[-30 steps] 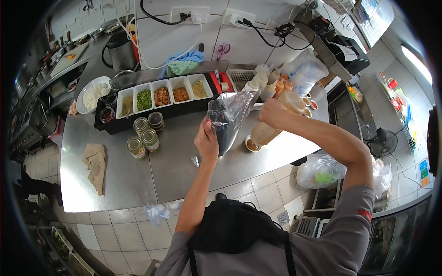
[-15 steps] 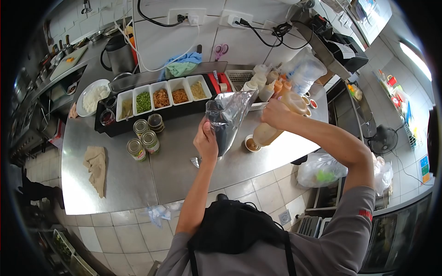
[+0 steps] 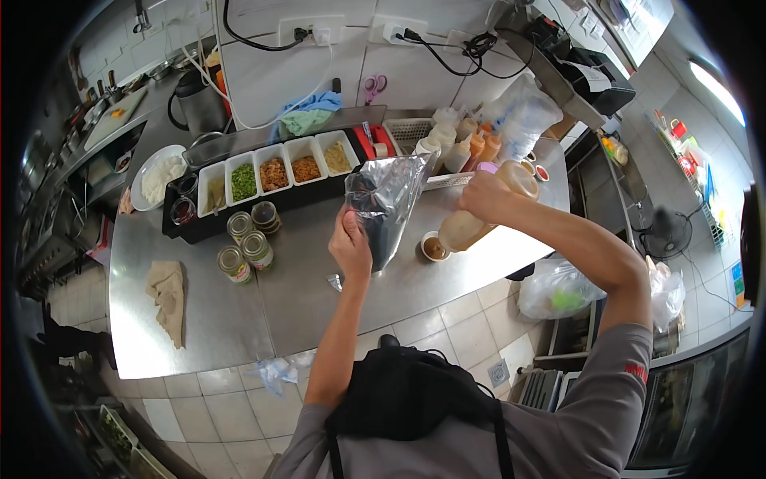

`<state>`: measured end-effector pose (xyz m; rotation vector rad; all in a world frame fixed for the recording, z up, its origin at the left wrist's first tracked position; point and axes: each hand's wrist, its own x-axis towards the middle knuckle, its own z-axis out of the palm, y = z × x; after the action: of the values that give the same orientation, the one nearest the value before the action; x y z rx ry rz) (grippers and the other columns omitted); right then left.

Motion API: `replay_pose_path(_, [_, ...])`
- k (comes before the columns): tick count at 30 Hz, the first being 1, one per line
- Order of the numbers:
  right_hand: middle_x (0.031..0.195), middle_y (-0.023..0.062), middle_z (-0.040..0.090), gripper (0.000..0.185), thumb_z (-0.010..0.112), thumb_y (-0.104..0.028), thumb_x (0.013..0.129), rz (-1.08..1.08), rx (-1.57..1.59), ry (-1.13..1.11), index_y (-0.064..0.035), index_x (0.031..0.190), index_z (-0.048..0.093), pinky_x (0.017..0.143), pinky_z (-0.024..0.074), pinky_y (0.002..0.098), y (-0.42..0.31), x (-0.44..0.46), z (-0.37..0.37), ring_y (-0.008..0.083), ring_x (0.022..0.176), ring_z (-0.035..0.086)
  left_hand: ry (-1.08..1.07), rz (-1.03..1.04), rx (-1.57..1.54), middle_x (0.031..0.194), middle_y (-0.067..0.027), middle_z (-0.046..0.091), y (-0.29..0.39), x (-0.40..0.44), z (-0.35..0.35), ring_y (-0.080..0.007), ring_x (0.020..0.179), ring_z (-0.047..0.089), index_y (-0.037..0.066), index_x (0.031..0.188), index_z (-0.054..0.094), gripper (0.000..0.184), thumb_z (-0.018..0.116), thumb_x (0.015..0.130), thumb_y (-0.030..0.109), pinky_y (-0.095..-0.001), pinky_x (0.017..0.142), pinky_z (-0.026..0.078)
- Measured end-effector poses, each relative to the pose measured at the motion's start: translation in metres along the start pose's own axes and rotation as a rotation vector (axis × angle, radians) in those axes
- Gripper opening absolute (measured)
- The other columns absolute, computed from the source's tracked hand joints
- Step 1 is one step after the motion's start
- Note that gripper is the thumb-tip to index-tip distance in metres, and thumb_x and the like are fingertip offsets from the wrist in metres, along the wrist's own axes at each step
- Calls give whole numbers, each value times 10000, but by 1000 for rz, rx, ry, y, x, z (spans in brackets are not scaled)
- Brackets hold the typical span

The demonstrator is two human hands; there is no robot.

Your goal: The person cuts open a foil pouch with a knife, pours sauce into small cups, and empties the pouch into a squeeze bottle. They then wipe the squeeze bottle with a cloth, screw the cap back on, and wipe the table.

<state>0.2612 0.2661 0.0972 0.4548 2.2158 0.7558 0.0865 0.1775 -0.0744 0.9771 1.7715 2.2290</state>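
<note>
While left hand (image 3: pixel 351 244) pinches foil pouch (image 3: pixel 386 204), long axis slanting away rightward, right hand (image 3: pixel 483 196) clutches jug (image 3: pixel 466 231), one end beside cup (image 3: pixel 434 248).

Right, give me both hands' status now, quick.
Left hand: grip closed on the edge of a silver foil pouch.
Right hand: grip closed, holding a large, tilted, see-through jug.

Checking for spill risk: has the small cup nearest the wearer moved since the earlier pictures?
No; against the counter seam, the small cup keeps its place.
</note>
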Motion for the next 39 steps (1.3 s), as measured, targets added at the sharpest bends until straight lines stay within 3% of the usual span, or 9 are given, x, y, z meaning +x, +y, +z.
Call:
replay_pose_path(10, [753,27,635,325,748,-218,526,128,245,69,-167,826,634,612,460,308,6,-30,39,188,724,622,26,23,18,500,-13,437,18,-1,-1,-91,416,420,-54,932,572,369,419,936,281,-239,405,329])
replay_pose_path(16, [736,46,623,461,741,-242,533,176,512,174,-172,971,615,618,451,333,-4,-57,87,214,711,614,73,65,86,485,-1,425,28,0,1,-85,407,412,-30,909,581,393,401,939,318,-239,393,316])
replay_pose_path(20, [960,111,600,621,703,-335,568,278,994,142,-189,1137,503,810,418,394,-20,-91,118,286,954,527,97,112,170,662,-109,594,16,0,1,-207,578,556,-54,963,571,436,396,934,345,-302,554,434])
replay_pose_path(21, [985,115,588,657,704,-336,567,253,1136,184,-185,1165,478,838,408,399,-25,-94,139,296,965,509,59,28,172,815,-167,628,10,-1,-2,-263,723,591,-63,1008,559,462,393,931,361,-326,676,450])
replay_pose_path(23, [1013,131,573,724,718,-323,562,203,1422,319,-173,1213,438,899,384,392,-41,-99,180,313,954,493,55,11,190,840,-176,626,12,-1,-2,-263,755,593,-65,1016,557,467,391,930,363,-324,698,448])
replay_pose_path(29, [1129,107,482,782,722,-140,560,626,2090,840,3,1229,344,938,364,336,-81,-104,253,219,1088,455,60,17,219,833,-157,616,13,0,0,-218,759,573,-75,998,552,495,367,936,380,-305,699,437])
replay_pose_path(32, [1119,114,486,799,709,-105,558,823,2124,1185,-5,1244,312,930,365,326,-66,-75,267,211,1076,460,39,-9,217,812,-149,612,5,2,-3,-207,738,562,-74,979,551,500,368,935,388,-307,683,434])
replay_pose_path(36, [1108,109,496,720,699,-20,575,944,2096,1374,-8,1193,329,893,396,315,-44,-34,286,202,1038,490,77,72,184,707,-79,570,17,3,3,-169,663,531,-54,872,552,511,358,933,415,-288,614,419])
replay_pose_path(39, [1135,124,481,736,715,-50,591,905,2122,1372,-10,1213,324,897,395,317,-35,-21,288,209,1053,479,64,-47,156,638,-23,504,33,-3,5,-123,595,476,-28,805,538,512,348,933,430,-263,540,375])
